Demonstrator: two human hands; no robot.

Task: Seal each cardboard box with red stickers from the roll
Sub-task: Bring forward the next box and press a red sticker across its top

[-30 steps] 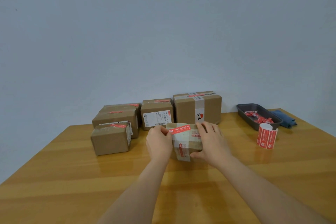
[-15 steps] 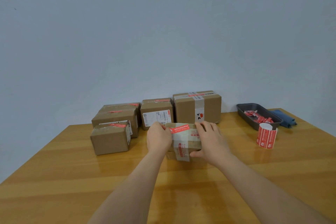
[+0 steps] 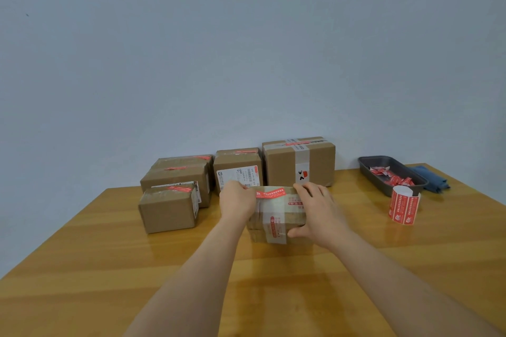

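Observation:
A small taped cardboard box sits mid-table between my hands, a red sticker lying along its top. My left hand presses on the sticker's left end at the box's top-left corner. Around the box's right side wraps my right hand, fingers on top and thumb on the front. The roll of red stickers stands upright to the right, untouched.
Several cardboard boxes with red stickers stand behind: a small one at left, a stack, a labelled one and a taller one. A dark tray with red scraps and a blue cloth lie far right.
My left hand has slid over the box's top-left corner, covering the sticker's left end. The right hand has stayed on the box's right side.

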